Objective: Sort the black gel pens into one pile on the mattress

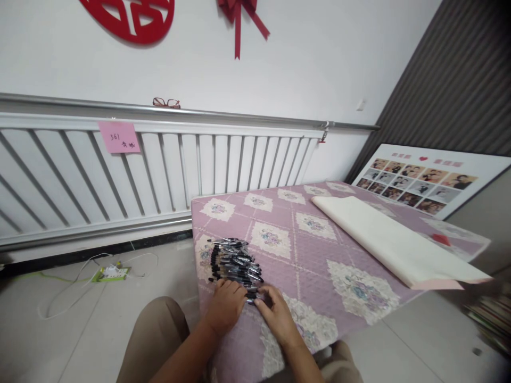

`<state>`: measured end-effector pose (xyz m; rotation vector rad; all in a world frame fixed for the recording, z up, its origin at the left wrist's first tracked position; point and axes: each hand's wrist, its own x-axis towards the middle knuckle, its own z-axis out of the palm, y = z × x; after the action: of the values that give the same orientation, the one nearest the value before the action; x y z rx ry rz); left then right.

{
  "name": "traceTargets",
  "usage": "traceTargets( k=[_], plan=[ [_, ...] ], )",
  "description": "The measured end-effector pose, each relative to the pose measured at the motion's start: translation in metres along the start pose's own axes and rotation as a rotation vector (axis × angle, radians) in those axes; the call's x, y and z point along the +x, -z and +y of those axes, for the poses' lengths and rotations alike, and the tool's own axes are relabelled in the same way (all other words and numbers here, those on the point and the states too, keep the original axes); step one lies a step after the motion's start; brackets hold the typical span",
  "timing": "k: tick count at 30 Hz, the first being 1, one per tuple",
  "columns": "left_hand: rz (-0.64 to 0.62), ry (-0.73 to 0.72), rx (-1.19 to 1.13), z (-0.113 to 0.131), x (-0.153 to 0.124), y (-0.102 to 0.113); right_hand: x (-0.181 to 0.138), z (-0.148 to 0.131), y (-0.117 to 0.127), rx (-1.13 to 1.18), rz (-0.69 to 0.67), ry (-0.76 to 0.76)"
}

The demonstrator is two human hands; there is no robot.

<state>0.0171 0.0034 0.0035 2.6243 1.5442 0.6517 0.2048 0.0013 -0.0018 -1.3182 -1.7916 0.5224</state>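
Note:
A heap of several black-and-silver pens [233, 260] lies near the front left corner of a bed covered in a pink quilted cloth [315, 250]. My left hand [227, 306] rests at the near edge of the heap, fingers curled over the closest pens. My right hand [277, 314] sits just to its right, fingertips pinched on a pen at the heap's near end. Both forearms reach in from the bottom of the view, above my knees.
A long folded cream sheet [395, 242] lies across the bed's right side. A white radiator [159, 170] with a pink note [118, 136] lines the wall. A photo board [423, 178] leans at right. Cables and a power strip [110, 273] lie on the floor.

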Motion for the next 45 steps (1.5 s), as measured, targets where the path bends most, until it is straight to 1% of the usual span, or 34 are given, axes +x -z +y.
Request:
traceTargets(
  k=[3,6,17,21,25,28,31,35,42,45],
  plan=[
    [-0.001,-0.002,-0.005,0.0003,0.0001,-0.0001,0.0017,-0.0044,0.0020,-0.024,-0.041,0.059],
    [-0.002,0.002,-0.002,0.0003,0.0002,-0.0011,0.0027,-0.0066,0.0032,-0.011,-0.027,0.069],
    [-0.019,0.008,0.008,-0.0019,0.0004,-0.0042,0.0009,-0.0023,0.0026,0.094,-0.043,-0.037],
    [-0.011,0.004,-0.013,-0.0020,-0.0002,-0.0024,0.0001,-0.0017,0.0013,0.093,-0.019,-0.094],
    [-0.004,-0.017,-0.022,-0.0019,-0.0007,-0.0018,0.0014,-0.0034,0.0001,0.006,-0.059,-0.024],
    [-0.003,-0.005,-0.007,-0.0018,-0.0001,-0.0020,0.0018,-0.0028,0.0003,-0.009,-0.031,-0.018],
    [-0.002,0.013,0.005,-0.0011,0.0006,-0.0007,0.0006,-0.0010,0.0019,0.031,0.006,-0.042],
    [0.006,0.033,-0.031,0.0000,0.0004,0.0025,-0.0005,-0.0013,0.0039,0.097,0.020,-0.077],
    [-0.031,-0.007,-0.072,-0.0010,0.0001,0.0021,0.0016,-0.0055,0.0049,0.175,-0.054,-0.053],
    [-0.023,0.016,-0.066,-0.0010,0.0000,0.0010,0.0010,-0.0028,0.0049,0.203,-0.034,-0.082]
  ],
)
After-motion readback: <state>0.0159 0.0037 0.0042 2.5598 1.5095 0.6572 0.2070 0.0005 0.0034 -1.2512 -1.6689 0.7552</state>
